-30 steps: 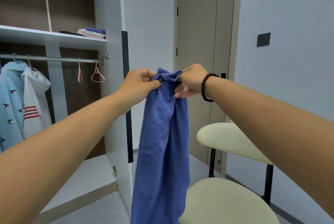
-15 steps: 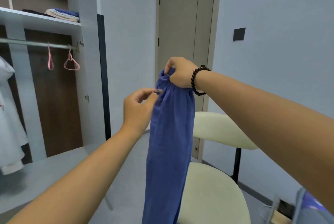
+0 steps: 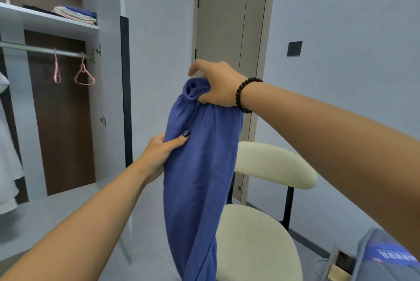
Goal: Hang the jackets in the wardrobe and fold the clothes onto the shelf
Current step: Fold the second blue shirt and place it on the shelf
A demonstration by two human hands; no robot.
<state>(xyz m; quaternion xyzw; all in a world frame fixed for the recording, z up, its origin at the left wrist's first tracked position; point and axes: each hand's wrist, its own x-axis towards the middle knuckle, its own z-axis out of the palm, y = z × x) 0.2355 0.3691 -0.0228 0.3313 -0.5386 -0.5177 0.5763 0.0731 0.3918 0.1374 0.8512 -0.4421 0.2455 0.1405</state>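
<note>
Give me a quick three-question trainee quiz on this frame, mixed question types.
1. True or false: the right hand pinches the gathered elastic top of the blue cloth garment.
2. Where does the left hand hold the garment? A) at its top B) on its left edge, below the top C) at its bottom hem
3. Fill in: two pink wire hangers hang empty on the metal ____.

Key: 1 true; 2 B; 3 rail.

Blue trousers (image 3: 200,167): soft matt woven cloth, gathered waistband. Chair (image 3: 256,242): smooth cream seat, black metal frame. Rail (image 3: 41,50): dull metal. Wardrobe back panel (image 3: 61,110): dark wood.
</note>
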